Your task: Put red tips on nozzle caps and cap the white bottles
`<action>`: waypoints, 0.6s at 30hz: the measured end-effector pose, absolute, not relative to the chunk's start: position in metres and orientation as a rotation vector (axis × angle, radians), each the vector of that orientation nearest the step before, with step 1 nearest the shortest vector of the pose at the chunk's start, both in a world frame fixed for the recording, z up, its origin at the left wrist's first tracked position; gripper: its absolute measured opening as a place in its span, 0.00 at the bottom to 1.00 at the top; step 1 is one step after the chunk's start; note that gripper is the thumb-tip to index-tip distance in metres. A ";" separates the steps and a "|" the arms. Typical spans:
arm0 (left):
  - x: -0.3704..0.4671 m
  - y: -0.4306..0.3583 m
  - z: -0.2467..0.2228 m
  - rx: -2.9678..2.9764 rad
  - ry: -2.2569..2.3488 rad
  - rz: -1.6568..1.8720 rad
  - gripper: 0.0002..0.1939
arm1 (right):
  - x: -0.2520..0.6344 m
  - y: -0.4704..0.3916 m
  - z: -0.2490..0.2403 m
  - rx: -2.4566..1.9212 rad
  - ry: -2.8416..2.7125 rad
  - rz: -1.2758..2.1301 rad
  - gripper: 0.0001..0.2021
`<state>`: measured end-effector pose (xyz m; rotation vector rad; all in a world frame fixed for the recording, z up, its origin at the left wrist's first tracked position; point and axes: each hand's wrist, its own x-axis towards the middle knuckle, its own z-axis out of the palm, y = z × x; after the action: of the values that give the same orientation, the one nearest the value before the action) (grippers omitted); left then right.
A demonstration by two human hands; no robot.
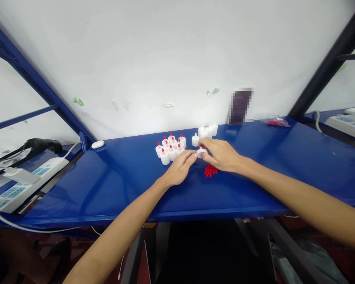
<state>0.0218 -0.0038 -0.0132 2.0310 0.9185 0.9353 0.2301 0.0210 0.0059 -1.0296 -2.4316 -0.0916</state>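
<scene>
Both my hands meet around one white bottle (pixel 201 152) above the blue table. My left hand (pixel 179 169) grips its left side with thumb and fingers. My right hand (pixel 220 154) is closed at its top and right side, where a small red cap (pixel 200 146) shows between the fingers. To the left stands a group of several white bottles with red caps (pixel 172 152). Behind my hands are several white bottles (pixel 202 132); the nearest one (pixel 195 140) has a bare nozzle. A pile of small red caps (pixel 210 170) lies just below my right hand.
The blue table (pixel 121 189) runs along a white wall. A white oval object (pixel 98 144) lies at its back left, a plastic bag with red items (pixel 276 121) at its back right. Power strips (pixel 32 177) and cables are at the far left.
</scene>
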 end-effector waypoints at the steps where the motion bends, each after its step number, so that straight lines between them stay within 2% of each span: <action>1: 0.022 -0.003 -0.013 2.035 0.928 0.942 0.19 | 0.230 0.022 0.005 -1.014 -2.426 -0.070 0.14; 12: 0.023 -0.007 -0.009 1.988 0.778 0.836 0.22 | 0.223 0.015 0.002 -0.857 -2.506 0.112 0.08; 18: 0.022 -0.005 -0.011 2.011 0.931 0.836 0.19 | 0.225 0.017 0.005 -0.869 -2.517 0.065 0.16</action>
<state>0.0222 -0.0054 -0.0106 2.0109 0.9315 0.8361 0.2247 0.0173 0.0050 -0.8693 -2.5174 0.0649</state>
